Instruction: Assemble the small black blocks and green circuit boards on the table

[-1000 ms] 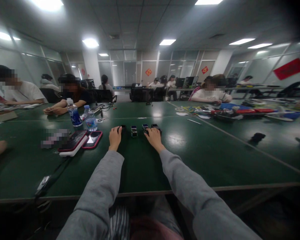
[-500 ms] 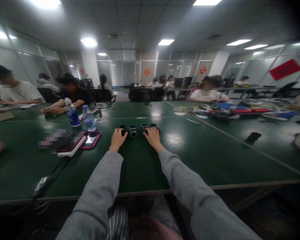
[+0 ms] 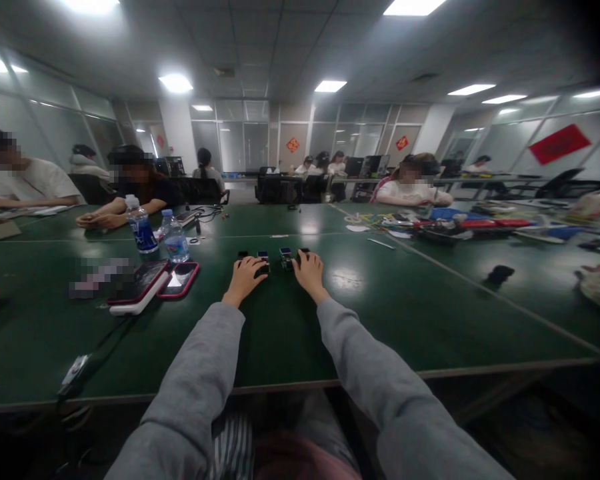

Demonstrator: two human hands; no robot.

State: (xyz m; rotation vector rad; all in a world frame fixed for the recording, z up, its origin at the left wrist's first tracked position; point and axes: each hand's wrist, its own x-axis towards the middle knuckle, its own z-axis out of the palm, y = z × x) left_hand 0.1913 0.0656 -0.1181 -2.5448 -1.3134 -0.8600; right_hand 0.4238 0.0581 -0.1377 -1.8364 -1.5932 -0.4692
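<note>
Several small block-like devices with dark, screen-like tops stand in a short row on the green table (image 3: 380,320). My left hand (image 3: 246,279) reaches over the left part of the row. Its thumb and fingers close around the second small block (image 3: 263,255), covering most of it. The leftmost block (image 3: 243,255) shows only its top behind those fingers. My right hand (image 3: 311,272) curls over the rightmost block (image 3: 304,251), which is largely hidden. Just left of the right thumb stands the third block (image 3: 285,257), with a silvery body.
Left of my hands are two bottles (image 3: 175,237), a red-edged phone (image 3: 180,280) and a white power-bank-like slab (image 3: 140,299) under another phone. A dark small object (image 3: 501,273) lies at right. Tools and cables crowd the far right. People sit around the table.
My left hand has shifted right, from the leftmost block to the second one. My right hand has moved slightly, and more of the third block shows beside it.
</note>
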